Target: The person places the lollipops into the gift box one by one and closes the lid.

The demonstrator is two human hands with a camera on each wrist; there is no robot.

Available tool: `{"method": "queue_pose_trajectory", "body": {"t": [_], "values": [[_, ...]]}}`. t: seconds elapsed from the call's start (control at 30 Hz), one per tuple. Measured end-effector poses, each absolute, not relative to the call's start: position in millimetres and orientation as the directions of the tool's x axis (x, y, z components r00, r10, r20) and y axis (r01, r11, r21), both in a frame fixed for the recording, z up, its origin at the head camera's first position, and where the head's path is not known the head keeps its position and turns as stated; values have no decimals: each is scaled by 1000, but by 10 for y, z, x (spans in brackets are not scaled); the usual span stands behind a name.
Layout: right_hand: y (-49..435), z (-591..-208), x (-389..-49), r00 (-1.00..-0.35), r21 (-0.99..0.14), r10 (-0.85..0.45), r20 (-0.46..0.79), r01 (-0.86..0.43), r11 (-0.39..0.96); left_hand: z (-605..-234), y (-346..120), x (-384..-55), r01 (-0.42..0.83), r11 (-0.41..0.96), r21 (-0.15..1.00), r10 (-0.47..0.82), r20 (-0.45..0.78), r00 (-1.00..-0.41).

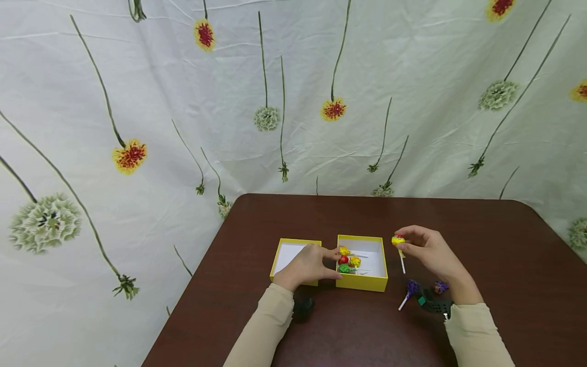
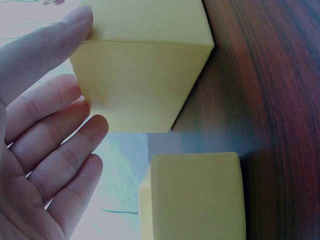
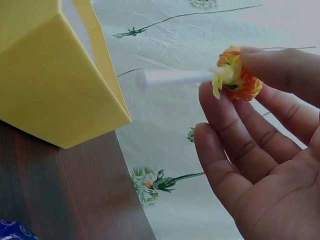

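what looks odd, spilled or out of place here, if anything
Nothing looks spilled or damaged. A purple lollipop lies loose on the table, outside the yellow box holding others. The main oddity is the backdrop cloth: its printed flowers point heads down, stems up, as if hung upside down.

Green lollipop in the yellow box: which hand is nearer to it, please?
Left. The left hand is at the yellow box, beside the green lollipop; the right hand, holding another lollipop, is beyond the box's right side.
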State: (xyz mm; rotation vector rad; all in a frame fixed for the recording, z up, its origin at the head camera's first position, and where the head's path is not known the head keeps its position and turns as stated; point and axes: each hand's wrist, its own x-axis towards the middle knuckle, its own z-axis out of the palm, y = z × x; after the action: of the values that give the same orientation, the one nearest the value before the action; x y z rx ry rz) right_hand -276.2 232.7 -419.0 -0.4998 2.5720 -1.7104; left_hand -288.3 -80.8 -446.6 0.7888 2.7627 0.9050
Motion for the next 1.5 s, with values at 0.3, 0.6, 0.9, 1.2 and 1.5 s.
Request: {"method": "queue_pose_trajectory", "body": {"t": [0.3, 0.6, 0.9, 1.2, 1.5], "values": [[2212, -4199, -2760, -938, -875, -303, 171, -286, 392, -4486, -818, -2892, 433, 675, 598, 517, 36, -855], [2049, -4236, -2747, -938, -859, -315, 143, -275, 431, -4505, -814, -2887, 431, 674, 600, 515, 36, -856], [1931, -4213, -2739, -933, -887, -334, 134, -263, 380, -4509, -809, -2894, 425, 681, 596, 509, 33, -860], [1842, -4269, -2758, -908, -871, -386, 164, -317, 376, -4479, -806, -2891, 417, 685, 597, 503, 26, -864], [1764, -4298, -2763, -913, -876, -384, 136, -292, 385, -4477, -812, -2881, 413, 682, 604, 504, 21, -863]]}}
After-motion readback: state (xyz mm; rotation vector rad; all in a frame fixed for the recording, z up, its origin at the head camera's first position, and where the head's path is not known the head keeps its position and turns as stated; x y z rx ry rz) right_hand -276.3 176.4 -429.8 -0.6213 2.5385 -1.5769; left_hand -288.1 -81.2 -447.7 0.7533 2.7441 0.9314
